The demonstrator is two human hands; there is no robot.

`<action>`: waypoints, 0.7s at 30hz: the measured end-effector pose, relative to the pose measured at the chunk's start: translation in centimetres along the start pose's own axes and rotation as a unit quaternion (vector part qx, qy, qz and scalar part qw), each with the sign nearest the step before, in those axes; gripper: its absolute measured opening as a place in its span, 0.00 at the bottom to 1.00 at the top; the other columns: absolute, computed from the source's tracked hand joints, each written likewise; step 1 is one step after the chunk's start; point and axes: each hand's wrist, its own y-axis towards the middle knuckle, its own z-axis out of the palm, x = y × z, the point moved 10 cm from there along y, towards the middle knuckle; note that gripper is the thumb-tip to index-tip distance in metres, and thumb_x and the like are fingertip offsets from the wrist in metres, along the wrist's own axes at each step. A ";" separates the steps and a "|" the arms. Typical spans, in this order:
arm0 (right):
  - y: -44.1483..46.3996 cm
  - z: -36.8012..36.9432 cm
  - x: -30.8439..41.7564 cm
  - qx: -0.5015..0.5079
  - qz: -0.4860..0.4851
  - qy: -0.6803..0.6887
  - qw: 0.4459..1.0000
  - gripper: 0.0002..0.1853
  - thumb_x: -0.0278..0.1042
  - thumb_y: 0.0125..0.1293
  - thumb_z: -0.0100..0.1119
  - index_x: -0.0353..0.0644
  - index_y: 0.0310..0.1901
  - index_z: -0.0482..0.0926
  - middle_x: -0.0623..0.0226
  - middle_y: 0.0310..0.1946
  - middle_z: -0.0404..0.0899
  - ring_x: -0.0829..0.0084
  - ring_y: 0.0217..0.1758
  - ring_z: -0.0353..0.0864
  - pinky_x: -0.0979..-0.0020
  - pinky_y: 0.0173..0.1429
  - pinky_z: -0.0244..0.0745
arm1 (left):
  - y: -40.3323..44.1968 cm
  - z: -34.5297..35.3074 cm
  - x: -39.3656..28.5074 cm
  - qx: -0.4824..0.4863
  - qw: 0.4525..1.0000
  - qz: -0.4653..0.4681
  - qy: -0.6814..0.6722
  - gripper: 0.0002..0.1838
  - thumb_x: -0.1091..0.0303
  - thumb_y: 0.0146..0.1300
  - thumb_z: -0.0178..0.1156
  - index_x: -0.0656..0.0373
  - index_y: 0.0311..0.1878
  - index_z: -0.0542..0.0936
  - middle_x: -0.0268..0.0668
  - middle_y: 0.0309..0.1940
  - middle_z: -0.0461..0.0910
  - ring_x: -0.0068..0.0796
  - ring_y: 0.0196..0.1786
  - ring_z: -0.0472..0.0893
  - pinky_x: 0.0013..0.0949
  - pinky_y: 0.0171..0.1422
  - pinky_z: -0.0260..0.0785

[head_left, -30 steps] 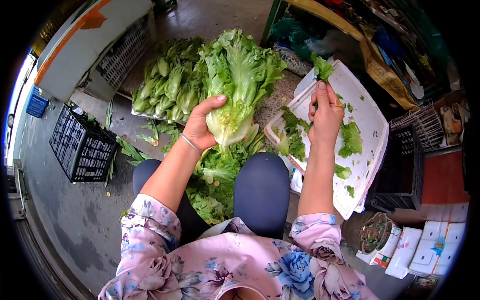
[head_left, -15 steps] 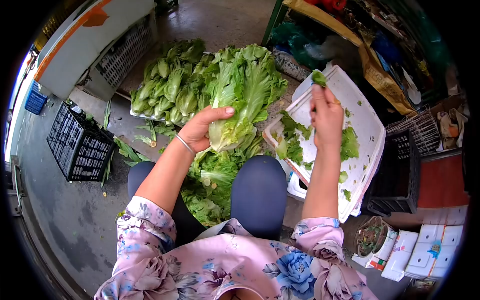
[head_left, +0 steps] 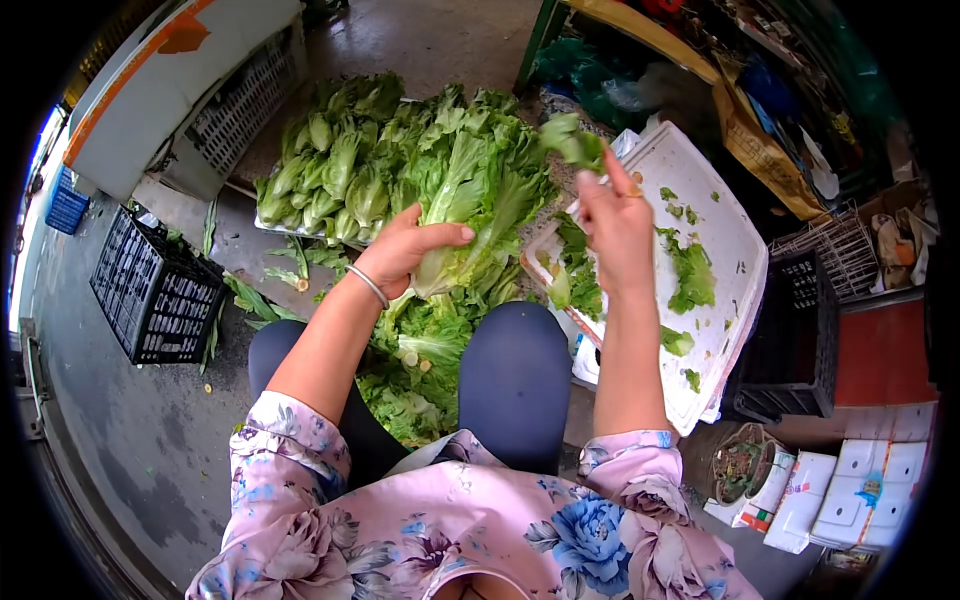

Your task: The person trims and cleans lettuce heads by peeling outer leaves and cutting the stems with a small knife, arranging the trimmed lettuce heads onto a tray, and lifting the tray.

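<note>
My left hand (head_left: 405, 248) is wrapped round the base of a head of lettuce (head_left: 465, 200), its thumb lying across the pale stalk. The lettuce's leaves fan out away from me. In my right hand (head_left: 617, 225), raised over the near-left side of a white foam box lid (head_left: 735, 230), is a torn lettuce leaf (head_left: 572, 142), somewhat blurred. More leaf scraps (head_left: 690, 270) lie scattered on the lid. Between my knees sits a pile of lettuce heads (head_left: 420, 375) with cut stalk ends showing.
Trimmed lettuces (head_left: 335, 165) are stacked on a tray ahead. A black crate (head_left: 160, 285) stands on the floor at left, and another black crate (head_left: 800, 340) at right. White boxes (head_left: 870, 495) and a pot (head_left: 745, 465) lie at lower right. Stray leaves litter the floor.
My right hand has moved left and slightly nearer the held lettuce, with a larger piece of leaf showing in it. The left hand keeps its hold on the lettuce.
</note>
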 end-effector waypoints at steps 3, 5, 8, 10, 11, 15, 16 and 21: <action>-2.0 5.9 -2.0 0.127 -0.003 -0.097 0.987 0.36 0.37 0.59 0.60 0.38 0.65 0.56 0.66 0.26 0.80 0.80 0.30 0.75 0.76 0.42 0.69 | -0.2 -0.2 0.1 -0.050 0.997 0.005 0.050 0.35 0.70 0.45 0.69 0.72 0.54 0.64 0.44 0.44 0.75 0.31 0.45 0.77 0.32 0.46 0.72; -0.3 5.0 -3.7 0.059 -0.045 -0.113 0.991 0.28 0.36 0.60 0.59 0.36 0.60 0.64 0.63 0.31 0.81 0.76 0.32 0.76 0.74 0.44 0.70 | -0.7 0.5 -1.0 -0.036 0.982 0.039 0.179 0.39 0.68 0.42 0.70 0.75 0.56 0.63 0.48 0.46 0.74 0.34 0.47 0.77 0.31 0.50 0.70; 1.3 -0.8 -2.3 -0.084 0.002 0.099 0.991 0.19 0.31 0.61 0.58 0.36 0.54 0.72 0.75 0.25 0.75 0.85 0.23 0.65 0.84 0.27 0.61 | -0.3 -0.8 -1.5 -0.062 0.957 0.088 0.271 0.35 0.69 0.43 0.70 0.71 0.54 0.65 0.44 0.46 0.75 0.30 0.44 0.76 0.29 0.52 0.67; 1.4 -4.2 -0.3 -0.148 -0.078 0.113 0.979 0.20 0.32 0.61 0.58 0.36 0.54 0.72 0.79 0.21 0.70 0.88 0.21 0.61 0.85 0.25 0.57 | 0.9 -2.9 -0.7 -0.094 0.935 0.102 0.325 0.35 0.69 0.43 0.70 0.72 0.54 0.66 0.44 0.46 0.76 0.31 0.45 0.76 0.29 0.55 0.65; 1.2 -3.8 -0.2 -0.116 -0.063 0.102 0.986 0.23 0.33 0.60 0.59 0.34 0.56 0.69 0.78 0.21 0.71 0.88 0.22 0.62 0.85 0.25 0.58 | 1.1 -3.2 -0.6 -0.104 0.925 0.097 0.351 0.42 0.61 0.40 0.70 0.75 0.57 0.63 0.51 0.49 0.73 0.38 0.51 0.73 0.32 0.59 0.62; -2.0 3.5 -2.0 0.041 0.021 -0.008 0.999 0.37 0.37 0.56 0.63 0.33 0.64 0.56 0.73 0.20 0.74 0.86 0.24 0.68 0.82 0.30 0.63 | 0.1 -1.5 -1.7 -0.114 0.881 0.082 0.451 0.49 0.54 0.38 0.68 0.77 0.60 0.60 0.61 0.55 0.67 0.45 0.59 0.69 0.35 0.63 0.59; -2.5 5.6 -3.9 0.087 0.031 -0.025 0.995 0.40 0.38 0.56 0.64 0.34 0.65 0.53 0.72 0.20 0.75 0.86 0.25 0.69 0.82 0.31 0.64 | -0.2 -0.8 -1.9 -0.108 0.864 0.082 0.484 0.49 0.54 0.38 0.67 0.77 0.59 0.60 0.61 0.55 0.66 0.44 0.60 0.69 0.35 0.63 0.60; 0.9 -0.2 -3.0 -0.075 0.009 0.084 0.994 0.16 0.33 0.60 0.59 0.40 0.49 0.74 0.76 0.17 0.69 0.88 0.18 0.62 0.82 0.20 0.57 | -1.9 -0.5 -4.3 -0.176 0.806 0.163 0.541 0.48 0.54 0.38 0.67 0.77 0.59 0.61 0.61 0.54 0.67 0.43 0.59 0.69 0.35 0.62 0.61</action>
